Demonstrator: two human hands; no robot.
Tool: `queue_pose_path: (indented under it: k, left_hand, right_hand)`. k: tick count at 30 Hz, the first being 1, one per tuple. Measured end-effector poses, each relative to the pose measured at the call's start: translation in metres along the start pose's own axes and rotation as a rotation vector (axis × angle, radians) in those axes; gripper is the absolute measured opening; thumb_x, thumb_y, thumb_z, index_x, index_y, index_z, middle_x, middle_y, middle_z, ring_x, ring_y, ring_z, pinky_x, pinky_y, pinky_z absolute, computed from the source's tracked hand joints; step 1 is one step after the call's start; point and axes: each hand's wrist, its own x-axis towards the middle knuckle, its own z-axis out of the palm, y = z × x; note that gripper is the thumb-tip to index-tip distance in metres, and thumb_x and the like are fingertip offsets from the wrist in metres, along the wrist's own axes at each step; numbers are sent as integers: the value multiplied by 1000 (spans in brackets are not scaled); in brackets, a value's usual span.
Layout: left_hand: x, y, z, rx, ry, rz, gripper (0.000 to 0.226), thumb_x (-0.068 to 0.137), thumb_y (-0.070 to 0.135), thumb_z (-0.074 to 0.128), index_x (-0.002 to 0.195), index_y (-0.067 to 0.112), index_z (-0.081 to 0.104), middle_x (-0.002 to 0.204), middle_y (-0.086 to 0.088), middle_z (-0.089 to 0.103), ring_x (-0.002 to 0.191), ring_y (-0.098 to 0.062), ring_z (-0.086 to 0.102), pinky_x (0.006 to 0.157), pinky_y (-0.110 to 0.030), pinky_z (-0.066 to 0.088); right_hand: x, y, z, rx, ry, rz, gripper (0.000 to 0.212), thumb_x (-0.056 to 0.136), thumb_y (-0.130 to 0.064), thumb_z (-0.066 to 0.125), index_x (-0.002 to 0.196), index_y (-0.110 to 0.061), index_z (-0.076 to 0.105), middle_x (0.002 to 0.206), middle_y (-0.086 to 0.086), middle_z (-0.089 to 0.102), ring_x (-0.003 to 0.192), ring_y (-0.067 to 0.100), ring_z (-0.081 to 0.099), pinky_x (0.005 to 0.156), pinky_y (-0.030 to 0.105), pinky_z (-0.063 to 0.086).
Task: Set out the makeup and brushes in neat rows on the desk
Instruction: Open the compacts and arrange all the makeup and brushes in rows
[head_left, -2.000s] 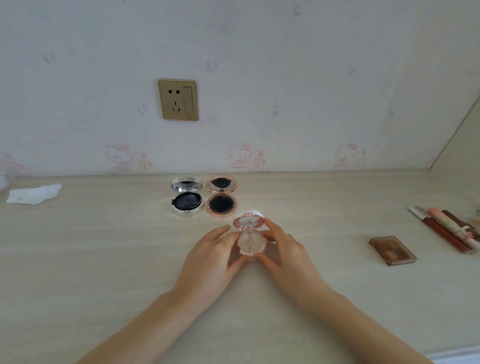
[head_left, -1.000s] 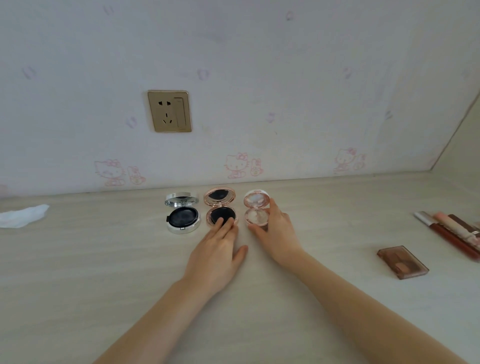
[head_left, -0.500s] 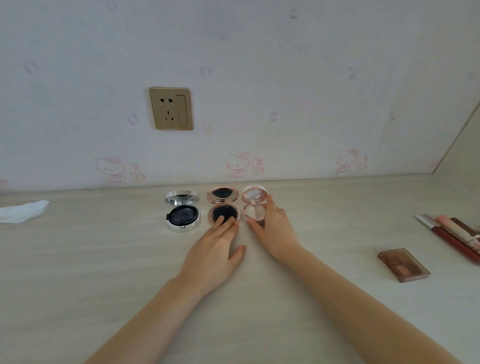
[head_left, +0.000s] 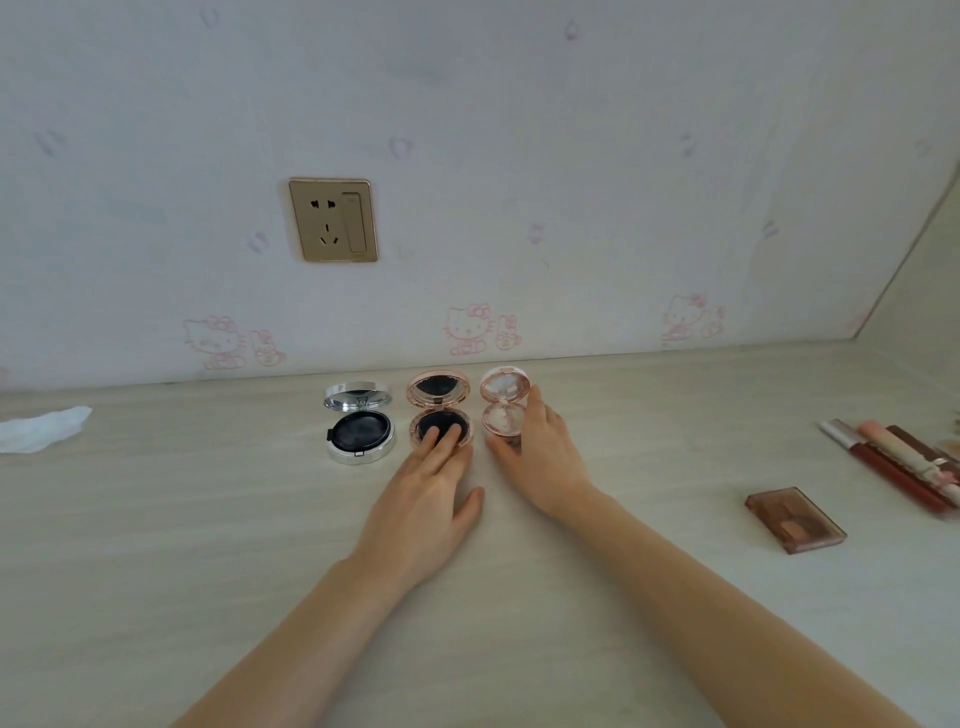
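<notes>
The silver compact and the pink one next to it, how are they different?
The silver compact has a shiny silver case; the pink compact has a rose-gold one. Nobody touches the silver compact, while the left hand rests straight fingers on the pink compact's dark pad. The silver compact sits at the left end of the row, the pink compact in the middle. Both are round, open, with dark pads inside.

surface: pale wood grain | back row: silver compact, rose compact, pink compact, all open | left: tissue | right: palette, tubes
</notes>
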Motion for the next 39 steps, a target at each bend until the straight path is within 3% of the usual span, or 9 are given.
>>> queue_pose_path:
  k: [3,7,18,31,39]
  left_hand:
    - [-1,2,-3,31,26,27,57,97,37,44,149,19,31,160,4,13,148,-15,5,118,-25,11]
    - [-2,13,-4,16,38,52,50,95,29,47,144,18,40,157,5,24,147,-12,10,115,-25,19]
    - [9,108,25,-167,36,97,40,93,24,50,133,19,53,134,0,55,134,-13,36,105,-23,31]
    - [41,220,75,-267,-153,168,55,89,41,56,137,16,43,136,-6,49,132,-19,35,104,-31,35]
    - [50,241,91,-297,-115,119,52,86,42,61,127,12,52,127,-6,56,125,-23,43,106,-30,32]
  right_hand:
    - [-6,2,-5,26,-10,15,84,92,-38,57,150,-3,8,151,15,29,140,29,24,110,33,24]
    - [-17,16,-24,-20,-24,-3,75,95,-30,53,150,-5,8,152,13,29,141,28,21,111,33,21]
    - [-77,90,-128,-278,22,-49,68,96,-25,48,150,-12,9,142,6,42,133,21,31,102,31,34]
    - [-132,168,-184,-282,-7,113,56,98,-31,45,147,-12,28,146,7,41,138,24,29,108,31,26]
    - [-138,177,-189,-268,-6,12,45,96,-18,50,140,-14,42,138,5,50,131,23,37,107,27,28]
